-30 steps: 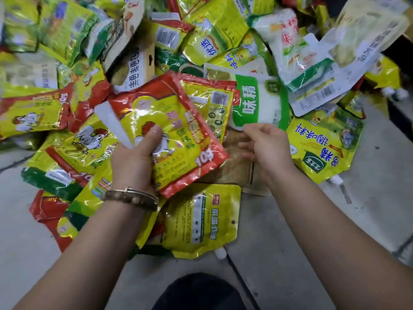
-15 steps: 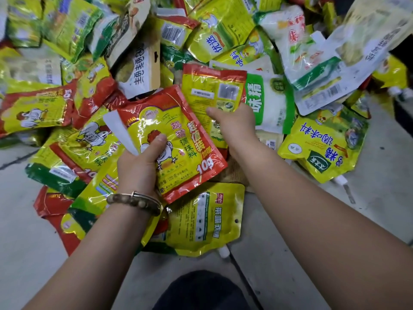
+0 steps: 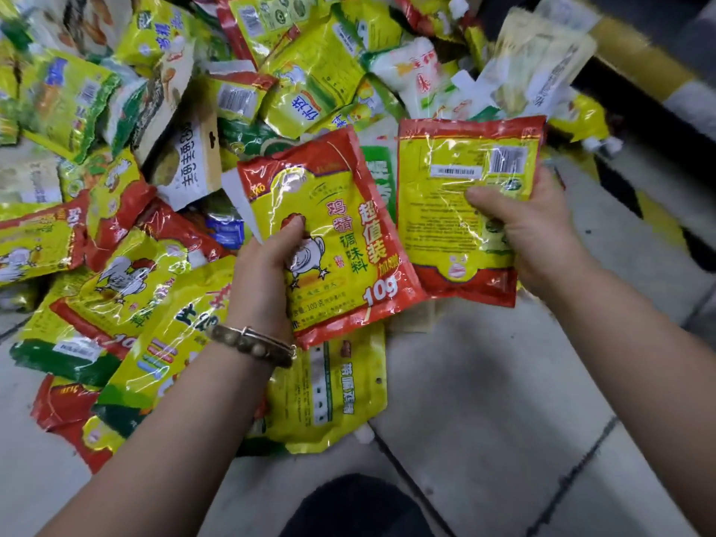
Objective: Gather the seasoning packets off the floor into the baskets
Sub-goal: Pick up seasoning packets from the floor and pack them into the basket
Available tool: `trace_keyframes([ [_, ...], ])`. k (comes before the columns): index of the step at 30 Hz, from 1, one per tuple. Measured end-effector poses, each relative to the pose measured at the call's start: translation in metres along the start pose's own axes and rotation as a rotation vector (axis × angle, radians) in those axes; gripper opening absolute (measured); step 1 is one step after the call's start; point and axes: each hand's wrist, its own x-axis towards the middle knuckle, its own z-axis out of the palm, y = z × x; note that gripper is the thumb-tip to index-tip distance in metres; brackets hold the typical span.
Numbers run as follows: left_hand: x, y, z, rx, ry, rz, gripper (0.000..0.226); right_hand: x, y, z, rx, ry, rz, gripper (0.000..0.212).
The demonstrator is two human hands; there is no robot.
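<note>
**2 seasoning packets held up above the floor pile, 1 in each hand**

The red-and-yellow chicken packet (image 3: 348, 242) is pinched at its lower left side by the left hand (image 3: 267, 273), with the thumb curled over the printed face and the fingers hidden behind. A matching packet (image 3: 457, 211), turned label-side up, is gripped along its right edge by the right hand (image 3: 530, 242), thumb laid across the label. The loose pile (image 3: 116, 188) is spread beyond and to the left of the left hand on the grey floor (image 3: 484, 381); the baskets are out of view. The pouches are judged light, soft and pillowy. Their glossy film is likely slippery and is creased easily. A thumb-against-fingers hold across the flat body or a sealed edge is judged safest.
</note>
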Motion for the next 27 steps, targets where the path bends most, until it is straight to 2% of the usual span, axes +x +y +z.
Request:
trace_keyframes([
  [2,-0.007,0.007,0.021,0.012,-0.065,-0.021,0.021,-0.01,-0.013,-0.023,-0.002,0.069,-0.03,0.037],
  [5,-0.024,0.022,0.059,0.1,-0.144,0.049,0.041,-0.023,-0.043,-0.058,-0.009,0.201,-0.067,0.035],
  [9,-0.059,0.051,0.109,0.321,-0.172,0.29,0.015,-0.034,-0.092,-0.093,0.015,0.394,-0.148,0.025],
  [14,-0.11,0.094,0.166,0.412,-0.277,0.448,0.015,-0.048,-0.168,-0.133,-0.039,0.52,-0.236,0.021],
  [20,-0.155,0.122,0.233,0.338,-0.474,0.429,0.007,-0.07,-0.239,-0.192,-0.134,0.621,-0.318,0.022],
  [23,-0.181,0.122,0.273,0.308,-0.611,0.37,0.007,-0.088,-0.263,-0.239,-0.212,0.666,-0.329,0.038],
  [27,-0.217,0.107,0.327,0.334,-0.757,0.251,0.004,-0.124,-0.281,-0.315,-0.322,0.747,-0.296,0.027],
])
